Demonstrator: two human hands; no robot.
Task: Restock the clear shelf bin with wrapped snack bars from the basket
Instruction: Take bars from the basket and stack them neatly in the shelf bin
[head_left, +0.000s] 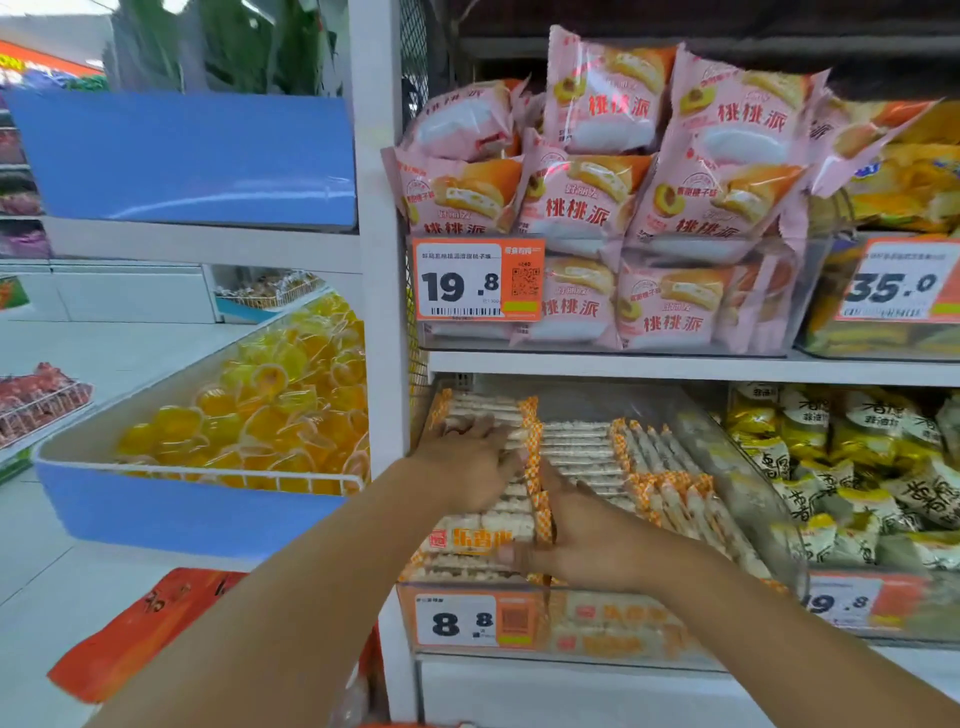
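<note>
Head cam is looking down into the clear shelf bin (748, 499) on the lower shelf, the one with the 8.8 price tag (470, 621) stuck on its front wall, and both hands are in there on top of the wrapped snack bars (582, 447). Left hand (470, 462) lies flat with fingers spread loosely over the stack by the bin's left wall, not gripping anything, looks like it's just pressing the bars down and squaring them so the pile doesn't slide. Right hand (582, 540) sits near the bin's front edge, fingers pretty straight and pushing against the orange crimped ends between two rows, I'd guess to tidy the seam between the flat-lying bars on the left and the ones standing on edge toward the right wall. Counting the bars is hopeless, they overlap too much, but I make out roughly three groups: left stack, middle stack, and the leaning row on the right. Two hands, one bin, one tag on it. Bin already looks nearly full, so my read is this is the settling step. Basket isn't clearly in view; there's an orange bag (140, 634) low at the left that I can't identify.
</note>
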